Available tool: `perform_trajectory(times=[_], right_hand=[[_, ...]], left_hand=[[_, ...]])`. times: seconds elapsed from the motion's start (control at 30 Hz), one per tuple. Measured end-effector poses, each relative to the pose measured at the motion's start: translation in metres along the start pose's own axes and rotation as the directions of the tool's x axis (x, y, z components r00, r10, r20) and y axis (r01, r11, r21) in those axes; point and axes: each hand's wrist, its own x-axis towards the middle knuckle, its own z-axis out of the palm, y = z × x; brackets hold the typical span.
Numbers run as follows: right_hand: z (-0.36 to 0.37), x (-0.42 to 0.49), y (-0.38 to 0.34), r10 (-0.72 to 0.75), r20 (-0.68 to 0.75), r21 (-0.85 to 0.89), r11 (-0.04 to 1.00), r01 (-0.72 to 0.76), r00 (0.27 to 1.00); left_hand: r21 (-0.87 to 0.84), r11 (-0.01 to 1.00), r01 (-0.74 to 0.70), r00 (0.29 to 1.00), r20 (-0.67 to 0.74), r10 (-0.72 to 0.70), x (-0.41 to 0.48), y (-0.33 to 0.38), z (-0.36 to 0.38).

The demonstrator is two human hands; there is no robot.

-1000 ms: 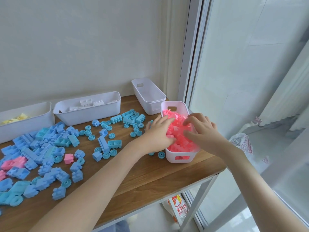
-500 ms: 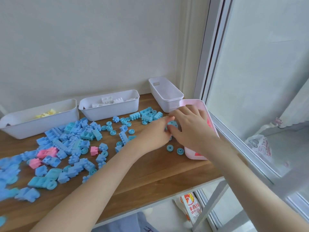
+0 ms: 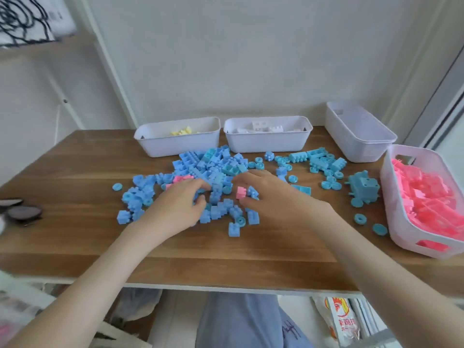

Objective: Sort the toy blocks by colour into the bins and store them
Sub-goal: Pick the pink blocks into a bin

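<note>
A heap of blue blocks (image 3: pixel 216 167) covers the middle of the wooden table (image 3: pixel 75 172), with pink blocks (image 3: pixel 182 179) mixed in. My left hand (image 3: pixel 178 207) rests on the heap, its fingers loosely curved beside those pink blocks. My right hand (image 3: pixel 273 197) pinches a small pink block (image 3: pixel 241 192) between thumb and fingers. At the right edge stands the pink bin (image 3: pixel 394 222), full of pink blocks. Three white bins line the back: one holds yellow blocks (image 3: pixel 175 144), one holds white blocks (image 3: pixel 268 145), and one is empty (image 3: pixel 359 144).
Teal blocks and wheels (image 3: pixel 324 159) lie scattered right of the heap, beside a built teal figure (image 3: pixel 364 187). A dark object (image 3: pixel 23 212) lies at the table's left edge. A snack bag (image 3: pixel 341 320) sits on the floor below. A white shelf frame stands at the left.
Both hands have left the pink bin and moved left to the blue heap. My right hand has taken hold of a pink block. The camera has swung left.
</note>
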Motion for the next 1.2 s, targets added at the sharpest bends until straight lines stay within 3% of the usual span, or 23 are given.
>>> perform_trajectory(times=[0.2, 0.4, 0.57, 0.83, 0.97, 1.2], right_hand=[[0.035, 0.077, -0.035, -0.097, 0.102, -0.007, 0.995, 0.098, 0.99], [0.054, 0.126, -0.046, -0.044, 0.169, -0.243, 0.966, 0.085, 0.985], [0.056, 0.125, -0.044, -0.038, 0.187, -0.317, 0.943, 0.097, 0.982], [0.046, 0.114, -0.035, -0.052, 0.128, -0.297, 0.951, 0.088, 0.99], [0.044, 0.107, -0.03, -0.074, 0.104, -0.236, 0.967, 0.097, 0.992], [0.031, 0.094, -0.012, -0.045, 0.032, -0.13, 0.99, 0.048, 0.998]], left_hand=[[0.047, 0.996, 0.081, 0.989, -0.125, -0.074, 0.001, -0.061, -0.006], [0.138, 0.98, 0.141, 0.99, -0.049, -0.135, 0.024, -0.075, -0.002], [0.155, 0.98, 0.123, 0.992, -0.004, -0.124, 0.037, -0.069, -0.001], [-0.067, 0.993, 0.096, 0.995, -0.015, -0.097, 0.038, -0.071, -0.003], [-0.081, 0.994, 0.077, 0.992, -0.097, -0.085, 0.04, -0.069, -0.007], [-0.137, 0.989, 0.058, 0.99, -0.123, -0.075, 0.045, -0.069, -0.007]])
